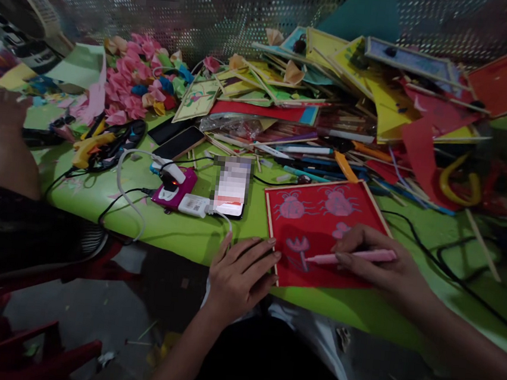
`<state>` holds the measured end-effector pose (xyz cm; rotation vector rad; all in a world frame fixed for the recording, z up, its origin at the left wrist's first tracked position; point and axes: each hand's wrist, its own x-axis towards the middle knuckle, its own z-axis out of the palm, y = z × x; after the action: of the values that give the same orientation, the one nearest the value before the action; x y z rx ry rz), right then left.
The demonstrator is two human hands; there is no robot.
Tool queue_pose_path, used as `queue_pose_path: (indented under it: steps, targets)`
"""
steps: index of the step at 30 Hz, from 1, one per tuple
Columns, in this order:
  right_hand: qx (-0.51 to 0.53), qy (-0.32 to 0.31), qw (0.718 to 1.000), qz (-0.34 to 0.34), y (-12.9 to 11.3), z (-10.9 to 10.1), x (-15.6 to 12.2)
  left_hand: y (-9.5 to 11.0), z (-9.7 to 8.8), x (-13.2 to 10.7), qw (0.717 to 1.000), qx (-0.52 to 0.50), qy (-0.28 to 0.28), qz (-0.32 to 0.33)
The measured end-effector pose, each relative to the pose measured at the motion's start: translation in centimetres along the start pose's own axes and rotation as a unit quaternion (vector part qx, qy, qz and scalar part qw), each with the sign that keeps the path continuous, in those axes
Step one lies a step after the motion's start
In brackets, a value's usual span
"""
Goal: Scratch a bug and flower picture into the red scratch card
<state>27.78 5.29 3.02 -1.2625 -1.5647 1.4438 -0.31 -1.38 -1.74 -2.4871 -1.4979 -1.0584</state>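
A pink marker [370, 255] is held in my right hand [374, 267], its tip pointing left at the stem of a drawn flower. Under it lies a red sheet [292, 226] edged with thin wooden sticks on the left, top and right. Two pink bugs and pink flowers are drawn on the sheet; my fingers partly cover one flower. My left hand [245, 273] rests with fingers stretched and slightly spread over the sheet's lower left edge. Beyond that hand, a lit phone [232, 188] lies on the green tabletop [177, 232].
A purple power strip [175, 188] with chargers and cables sits left of the phone. Paper flowers [132, 80], pens, sticks and framed paper pictures [325, 47] pile up at the back. Yellow-handled scissors [460, 183] lie at right. Another person's arm [7, 136] reaches in from the left.
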Motion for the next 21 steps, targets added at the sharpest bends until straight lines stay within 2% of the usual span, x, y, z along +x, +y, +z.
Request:
queue_pose_path:
  steps: [3,6,10,12,16,21]
  targets:
    - [0.019,0.063,0.998,-0.007,-0.4,-0.1,-0.4,0.0,0.0,0.1,1.000,-0.005,0.002,-0.001]
    - [-0.020,0.094,0.995,0.000,-0.9,-0.1,-0.9,0.0,0.0,0.1,1.000,-0.005,0.006,-0.003]
    - [-0.075,0.103,0.991,0.030,-0.7,0.0,-2.3,0.0,0.0,0.1,1.000,-0.006,0.011,-0.006]
    - [-0.078,0.096,0.992,0.022,-0.1,0.2,-3.2,-0.1,0.0,0.2,1.000,-0.009,0.011,-0.007]
    - [-0.056,0.110,0.992,0.022,1.0,0.6,-4.4,-0.1,-0.1,0.3,1.000,-0.016,0.007,-0.003]
    - [-0.038,0.107,0.993,0.026,1.1,1.0,-4.2,-0.1,0.0,0.3,1.000,-0.012,0.009,-0.001]
